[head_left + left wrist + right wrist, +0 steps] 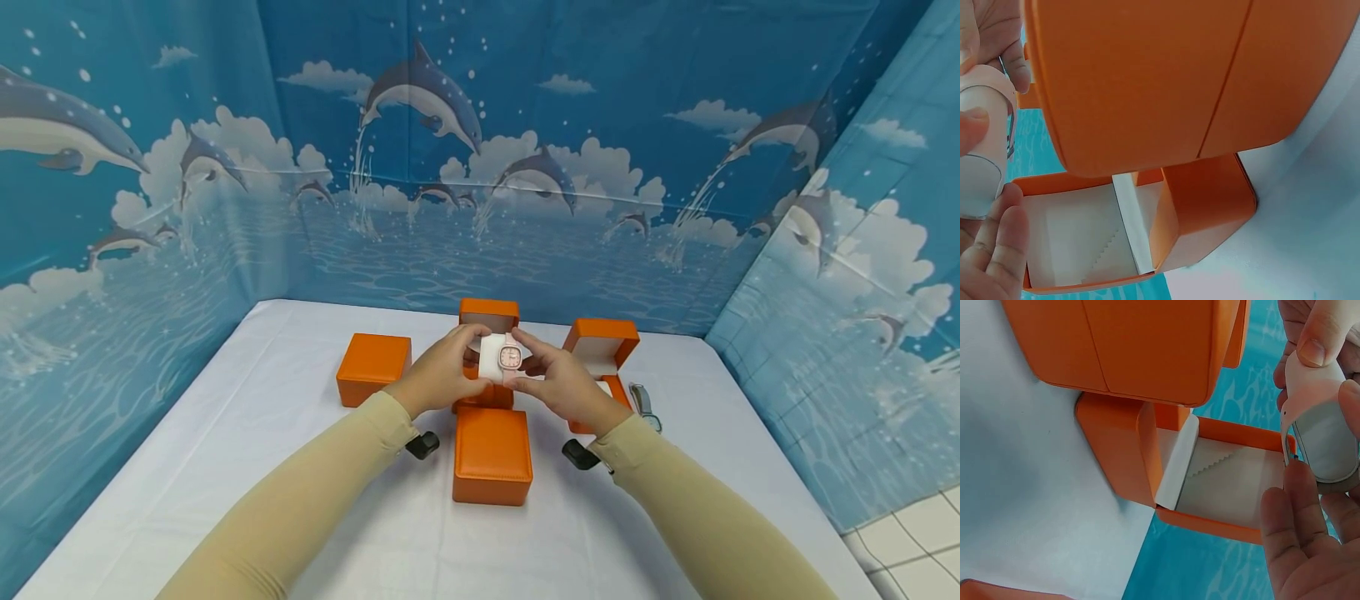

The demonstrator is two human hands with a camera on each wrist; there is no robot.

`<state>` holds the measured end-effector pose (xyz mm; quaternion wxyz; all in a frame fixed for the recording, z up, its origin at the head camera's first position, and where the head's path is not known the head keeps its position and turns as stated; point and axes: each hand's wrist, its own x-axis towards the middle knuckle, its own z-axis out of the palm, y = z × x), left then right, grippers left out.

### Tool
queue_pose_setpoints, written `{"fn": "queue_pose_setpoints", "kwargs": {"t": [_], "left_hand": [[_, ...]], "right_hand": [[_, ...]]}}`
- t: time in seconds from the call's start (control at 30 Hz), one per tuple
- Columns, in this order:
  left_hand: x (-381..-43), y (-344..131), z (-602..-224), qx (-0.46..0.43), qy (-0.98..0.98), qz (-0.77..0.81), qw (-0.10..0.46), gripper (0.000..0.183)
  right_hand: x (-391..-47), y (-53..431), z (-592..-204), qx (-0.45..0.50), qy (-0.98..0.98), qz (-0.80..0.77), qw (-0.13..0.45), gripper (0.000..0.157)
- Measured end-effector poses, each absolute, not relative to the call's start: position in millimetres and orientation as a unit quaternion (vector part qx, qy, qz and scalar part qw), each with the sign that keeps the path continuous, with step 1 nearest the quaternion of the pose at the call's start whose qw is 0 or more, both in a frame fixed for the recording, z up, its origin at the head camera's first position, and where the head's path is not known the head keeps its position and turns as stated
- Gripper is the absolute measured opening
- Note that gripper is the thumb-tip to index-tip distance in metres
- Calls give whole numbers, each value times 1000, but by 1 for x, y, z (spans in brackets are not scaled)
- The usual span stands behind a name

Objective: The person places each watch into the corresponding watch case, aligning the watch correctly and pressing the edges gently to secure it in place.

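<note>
Pink watch (510, 357) on white cushion (490, 360) is gripped b/w L hand (440, 371) & R hand (564, 379), near open orange box (489, 306). If one hand is loosened early, cushion may be tilted & dropped; strap (1313, 403) may also be pushed off.

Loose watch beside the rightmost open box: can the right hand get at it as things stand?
Probably yes, if it lets go: the right hand grips the white cushion with the pink watch. The loose watch lies nearby on the cloth, apparently uncovered.
</note>
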<state>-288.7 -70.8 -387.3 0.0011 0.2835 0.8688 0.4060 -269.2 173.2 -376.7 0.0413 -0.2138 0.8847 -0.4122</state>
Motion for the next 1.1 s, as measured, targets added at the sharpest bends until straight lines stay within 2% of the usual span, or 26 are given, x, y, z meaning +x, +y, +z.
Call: {"fn": "queue_pose_setpoints", "kwargs": {"t": [1.1], "left_hand": [[-285, -70, -388, 274, 873, 402, 18, 76]], "right_hand": [[-269, 173, -380, -216, 875, -428, 59, 85]]}}
